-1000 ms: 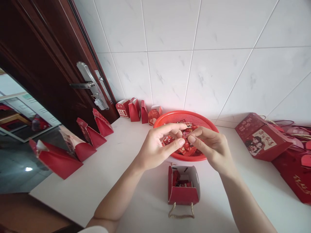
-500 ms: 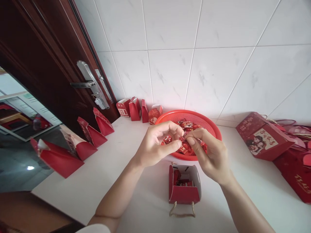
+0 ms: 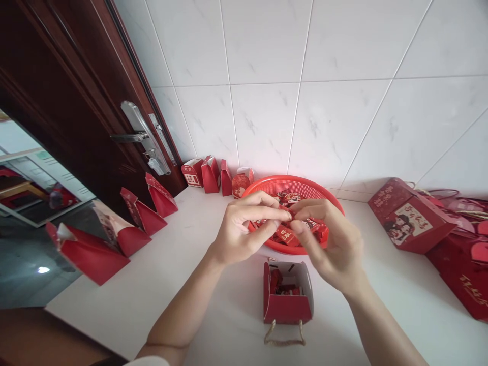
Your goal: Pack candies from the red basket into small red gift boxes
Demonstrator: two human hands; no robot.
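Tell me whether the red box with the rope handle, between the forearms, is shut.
No, the red box stands open at the top, with small red-wrapped pieces showing inside.

Small red piece [image 3: 285, 209]: held above the basket [image 3: 318, 193], largely obscured. Basket: red plastic, perforated, upright on the bench [image 3: 229, 320], containing printed red packets [image 3: 286, 236]. Box [image 3: 287, 309]: red outside, pale inside, top open, nearer than the basket; red packets inside, rope handle [image 3: 284, 342] extending from near side.

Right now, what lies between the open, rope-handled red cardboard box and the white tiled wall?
The head view shows a round red plastic basket holding red packets.
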